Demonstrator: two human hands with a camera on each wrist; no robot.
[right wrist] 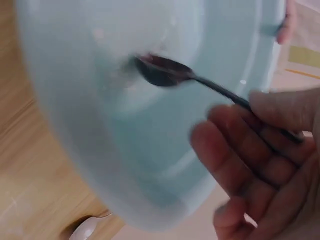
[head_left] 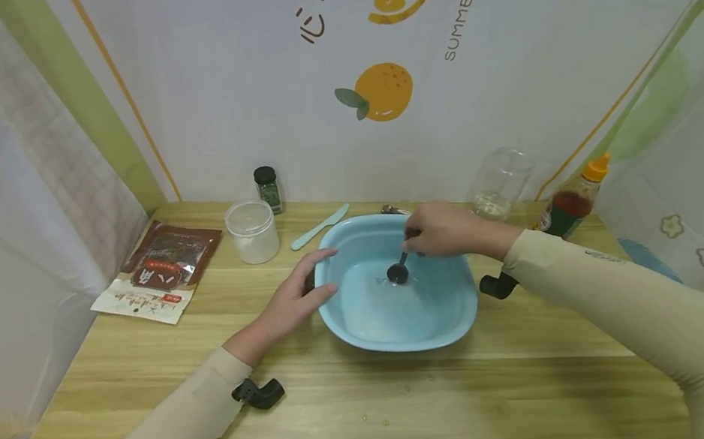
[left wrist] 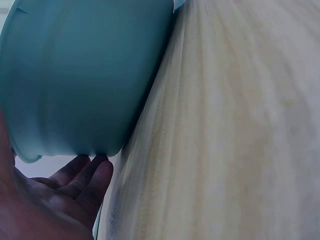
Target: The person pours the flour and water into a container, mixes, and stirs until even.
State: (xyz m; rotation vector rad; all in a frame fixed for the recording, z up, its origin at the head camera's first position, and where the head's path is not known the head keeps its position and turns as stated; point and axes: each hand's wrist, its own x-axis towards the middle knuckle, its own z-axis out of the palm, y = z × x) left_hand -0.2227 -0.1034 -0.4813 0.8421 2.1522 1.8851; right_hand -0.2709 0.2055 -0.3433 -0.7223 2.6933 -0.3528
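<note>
A light blue plastic basin (head_left: 366,316) stands on the wooden table in front of me. My left hand (head_left: 289,301) grips its left rim, thumb and forefinger over the edge; in the left wrist view the other fingers (left wrist: 95,180) bend against the outer wall. My right hand (head_left: 449,226) reaches over the far right rim and pinches the handle of a small black spoon (head_left: 398,272) between thumb and fingers. The spoon's bowl (right wrist: 162,70) points down inside the basin, close over its bottom. Some small marks show on the basin floor near it.
On the left lie a brown food packet (head_left: 173,257), a jar of white powder (head_left: 254,238) and a black-capped herb bottle (head_left: 268,190). A pale blue spreader (head_left: 320,227) lies behind the basin. To the right are a clear jar (head_left: 503,182) and an orange-capped sauce bottle (head_left: 571,202).
</note>
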